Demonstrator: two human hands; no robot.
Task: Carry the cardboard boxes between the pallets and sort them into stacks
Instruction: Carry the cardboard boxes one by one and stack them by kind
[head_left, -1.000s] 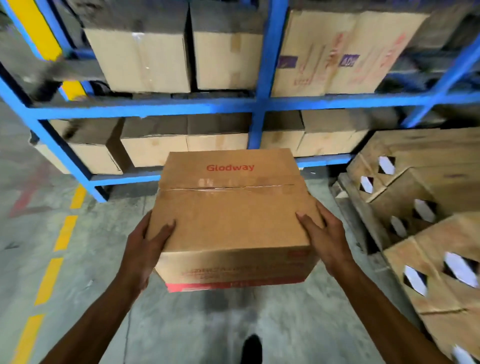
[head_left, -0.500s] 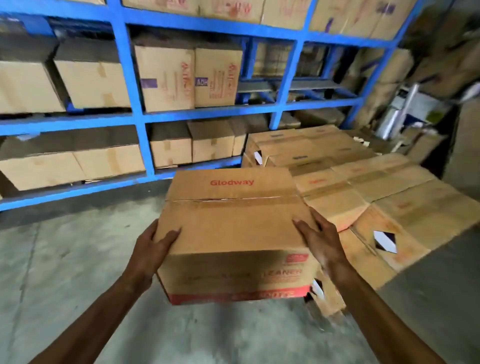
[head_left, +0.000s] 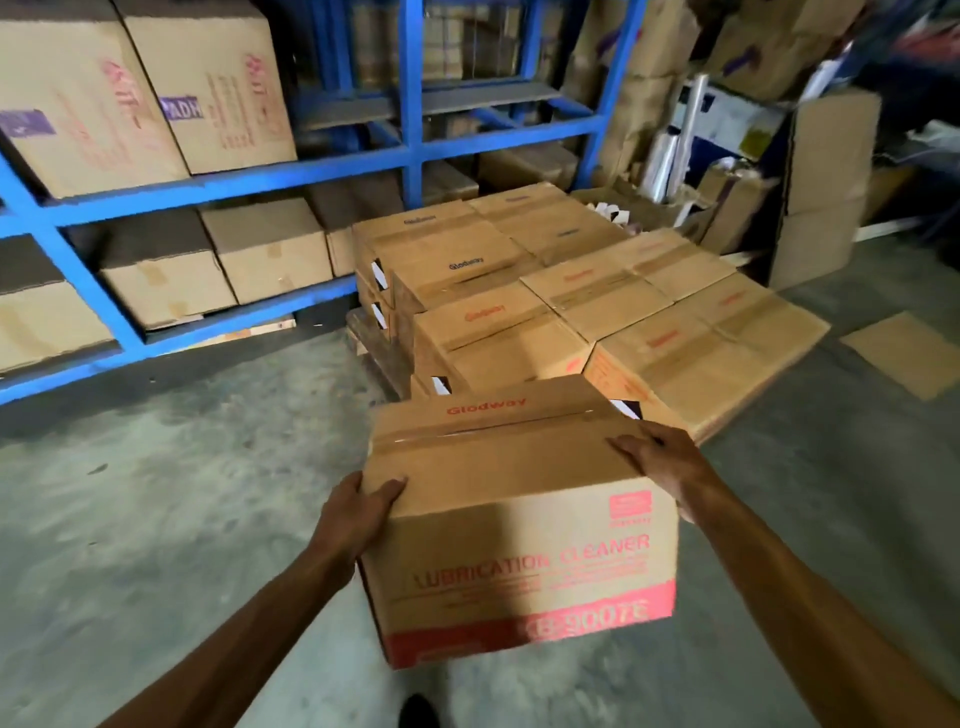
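I hold the carried box (head_left: 511, 512) between my left hand (head_left: 358, 512) and right hand (head_left: 657, 460), each gripping an upper edge. The pallet stack (head_left: 597, 312), off to the right a second ago, now lies just ahead: set-down is likely next.

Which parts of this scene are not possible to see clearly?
Head view:
- Left hand fingers: hidden behind the carried box.
- Small print under "LUBRICATION CLEANER": blurred.
- Pallet: mostly covered by stacked boxes.
- Items at the far right: motion-blurred.
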